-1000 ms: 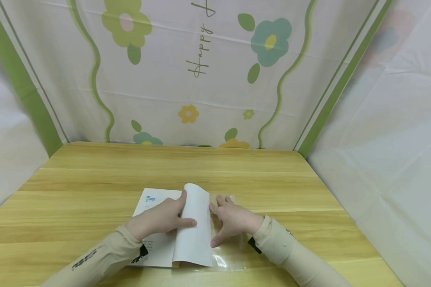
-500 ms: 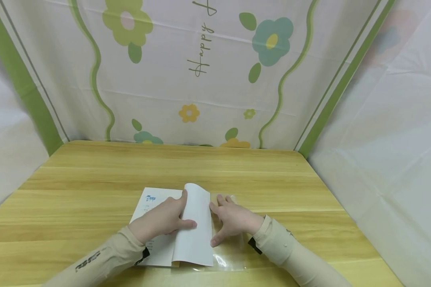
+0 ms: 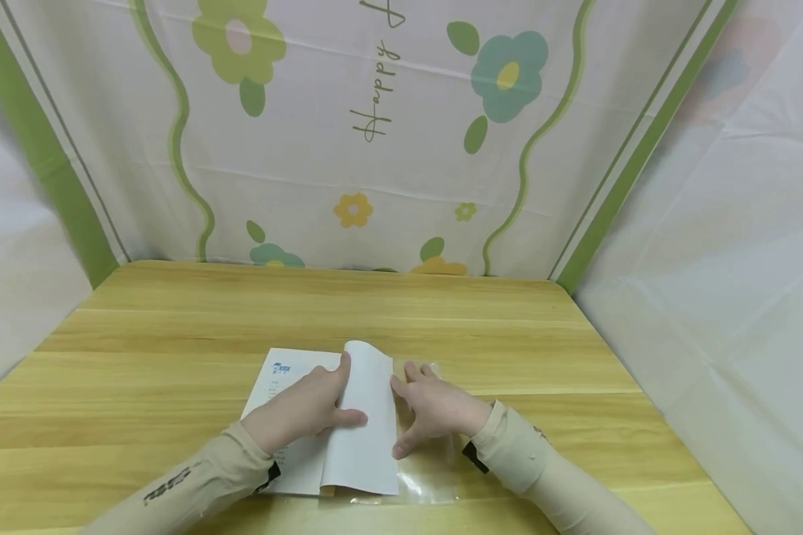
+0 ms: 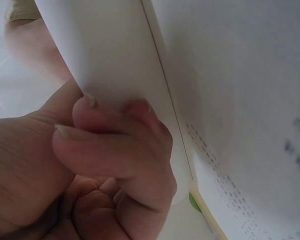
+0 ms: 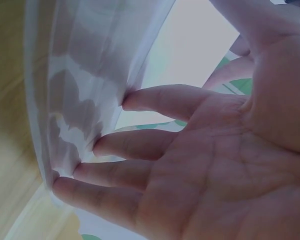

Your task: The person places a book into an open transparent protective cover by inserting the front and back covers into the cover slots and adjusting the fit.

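A white booklet with small print and a blue mark near its top lies at the front of the table. One blank white leaf stands up from it and curves over to the right. My left hand holds this leaf, thumb laid across its face; in the left wrist view the other fingers are curled close against it. A clear plastic cover reaches out to the right of the leaf. Fingers spread, my right hand rests on that plastic, its fingertips along the film in the right wrist view.
The wooden table spreads behind and to both sides of the booklet. A white cloth with printed flowers hangs along its back edge, and pale sheets hang at the sides.
Both hands stay almost still on the booklet and the plastic. The leaf keeps its curve, and the view shifts only slightly.
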Tool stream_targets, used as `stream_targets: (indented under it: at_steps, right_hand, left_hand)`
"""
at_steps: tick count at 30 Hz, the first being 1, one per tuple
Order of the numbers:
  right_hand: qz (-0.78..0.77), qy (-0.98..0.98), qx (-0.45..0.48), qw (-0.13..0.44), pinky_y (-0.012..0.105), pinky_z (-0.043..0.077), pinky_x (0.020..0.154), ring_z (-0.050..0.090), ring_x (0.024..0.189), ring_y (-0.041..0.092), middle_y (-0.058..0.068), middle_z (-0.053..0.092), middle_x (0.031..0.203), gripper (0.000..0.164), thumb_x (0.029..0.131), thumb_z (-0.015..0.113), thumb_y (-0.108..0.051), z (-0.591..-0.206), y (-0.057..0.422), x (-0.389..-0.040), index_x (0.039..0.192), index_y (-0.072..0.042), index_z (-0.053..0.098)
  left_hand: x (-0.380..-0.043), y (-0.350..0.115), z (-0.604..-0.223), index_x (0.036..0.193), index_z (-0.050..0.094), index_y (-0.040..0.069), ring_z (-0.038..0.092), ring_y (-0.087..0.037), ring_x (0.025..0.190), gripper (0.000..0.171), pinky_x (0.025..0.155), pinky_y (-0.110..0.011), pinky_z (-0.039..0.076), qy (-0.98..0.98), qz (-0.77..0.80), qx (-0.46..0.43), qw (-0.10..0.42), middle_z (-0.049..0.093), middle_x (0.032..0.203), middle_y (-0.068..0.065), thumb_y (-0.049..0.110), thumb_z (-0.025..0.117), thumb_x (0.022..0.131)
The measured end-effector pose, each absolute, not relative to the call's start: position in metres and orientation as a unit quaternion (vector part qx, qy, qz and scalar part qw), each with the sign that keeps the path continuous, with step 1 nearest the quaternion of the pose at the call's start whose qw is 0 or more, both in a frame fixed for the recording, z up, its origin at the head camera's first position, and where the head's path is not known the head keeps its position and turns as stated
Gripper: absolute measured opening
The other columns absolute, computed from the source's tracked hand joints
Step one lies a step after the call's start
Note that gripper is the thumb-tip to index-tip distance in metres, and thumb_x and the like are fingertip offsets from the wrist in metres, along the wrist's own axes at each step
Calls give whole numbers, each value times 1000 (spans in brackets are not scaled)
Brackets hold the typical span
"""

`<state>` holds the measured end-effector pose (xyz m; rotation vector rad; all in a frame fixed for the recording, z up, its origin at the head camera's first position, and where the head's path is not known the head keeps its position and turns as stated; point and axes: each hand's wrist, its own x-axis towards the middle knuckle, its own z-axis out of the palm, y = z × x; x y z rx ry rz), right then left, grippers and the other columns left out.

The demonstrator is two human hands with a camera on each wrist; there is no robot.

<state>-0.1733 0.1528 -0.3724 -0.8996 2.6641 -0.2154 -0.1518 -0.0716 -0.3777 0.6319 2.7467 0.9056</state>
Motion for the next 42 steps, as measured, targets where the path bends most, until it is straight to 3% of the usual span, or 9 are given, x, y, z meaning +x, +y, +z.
stream_targets:
  at_steps: [4,9,33,37,42]
  right_hand:
    - [-75,933,-315,160,55,37,104,26,135,54,30,29,150,113,65,87,-54,-371,152,-173,149,2,37]
    - [-70,932,-321,153,54,40,103,31,133,53,28,35,145,113,64,87,-54,-371,152,-174,148,3,38]
    - [-85,932,-312,162,54,39,103,28,135,52,28,30,150,113,63,89,-52,-373,150,-174,148,2,39]
    - [-90,932,-312,162,55,38,104,27,136,51,28,28,151,113,63,89,-51,-373,151,-175,148,3,38]
    - [-100,928,-321,157,47,45,98,36,130,41,20,38,142,112,63,89,-50,-373,152,-177,148,2,39]
  left_hand:
    - [-151,-70,-377,147,17,-18,56,-10,54,104,63,-29,51,931,289,209,83,57,63,-4,31,81,82]
    - [-150,-68,-375,146,20,-19,59,-16,76,102,78,-36,53,937,275,202,77,64,86,-16,31,82,81]
    - [-149,-67,-378,149,23,-13,60,-18,83,103,82,-40,52,937,268,207,85,65,103,-27,36,82,80]
    - [-149,-67,-378,151,13,-11,61,-16,67,102,69,-36,54,924,300,211,110,67,84,-20,37,76,87]
    - [-151,-77,-371,152,-6,-8,59,-22,46,90,46,-35,52,872,391,203,213,61,62,-10,31,57,101]
